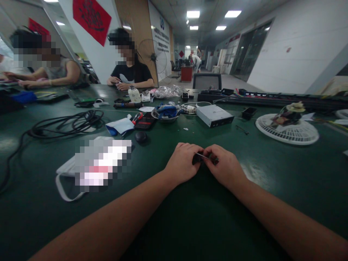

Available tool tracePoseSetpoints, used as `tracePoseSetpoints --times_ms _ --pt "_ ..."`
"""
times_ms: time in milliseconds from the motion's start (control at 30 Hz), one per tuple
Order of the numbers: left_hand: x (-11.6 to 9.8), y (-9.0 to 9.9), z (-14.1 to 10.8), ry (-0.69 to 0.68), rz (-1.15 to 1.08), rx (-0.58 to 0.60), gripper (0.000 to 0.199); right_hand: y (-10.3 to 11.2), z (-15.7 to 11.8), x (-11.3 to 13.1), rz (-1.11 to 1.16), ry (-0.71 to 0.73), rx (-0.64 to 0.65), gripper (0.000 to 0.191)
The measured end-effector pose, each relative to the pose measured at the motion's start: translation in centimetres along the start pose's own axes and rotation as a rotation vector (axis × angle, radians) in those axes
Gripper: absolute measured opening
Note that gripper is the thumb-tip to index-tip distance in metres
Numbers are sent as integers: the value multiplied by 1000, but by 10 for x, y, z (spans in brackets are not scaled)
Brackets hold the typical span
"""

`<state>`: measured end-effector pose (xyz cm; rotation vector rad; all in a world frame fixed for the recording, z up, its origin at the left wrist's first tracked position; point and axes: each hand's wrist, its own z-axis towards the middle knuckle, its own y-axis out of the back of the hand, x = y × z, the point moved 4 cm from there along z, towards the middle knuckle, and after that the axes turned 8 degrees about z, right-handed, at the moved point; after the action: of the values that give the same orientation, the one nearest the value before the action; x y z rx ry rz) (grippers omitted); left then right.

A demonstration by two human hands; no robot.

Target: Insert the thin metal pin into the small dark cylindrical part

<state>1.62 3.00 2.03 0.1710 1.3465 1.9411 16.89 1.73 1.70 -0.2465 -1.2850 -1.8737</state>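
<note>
Head view: a thin piece, pale-edged and narrow, is between the two hands just above the table, its long axis running nearly sideways, the right end slightly lower and nearer. The right hand pinches that end; the left hand curls at the other, its exact grip hidden. Dark characters on the red paper and wall sign are too blurred to read.

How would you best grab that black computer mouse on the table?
Probably by its two sides, coming down from above and the near side: the mouse sits low with a rounded top, and a flat black item lies just beyond it. The left hand is the nearer one.
</note>
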Motion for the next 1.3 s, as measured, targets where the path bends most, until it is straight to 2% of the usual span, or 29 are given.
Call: tracePoseSetpoints --times_ms 367,633,967,1133,1300 --pt "1 2 -1 26 -66 -59 28 3 5 -5 95 -11 -55 1" --pt "3 4 -1 66 -62 -88 35 4 4 -4 200 63 -69 12" --pt "-3 3 -1 -20 -68 -14 31 7 4 -4 167 -51 -105 3" --pt "-5 5 -1 -26 -83 0 33 6 3 -15 184 -236 -95 14" --pt "-6 5 -1 -38 -88 8 32 3 2 -20 230 -285 -74 17"
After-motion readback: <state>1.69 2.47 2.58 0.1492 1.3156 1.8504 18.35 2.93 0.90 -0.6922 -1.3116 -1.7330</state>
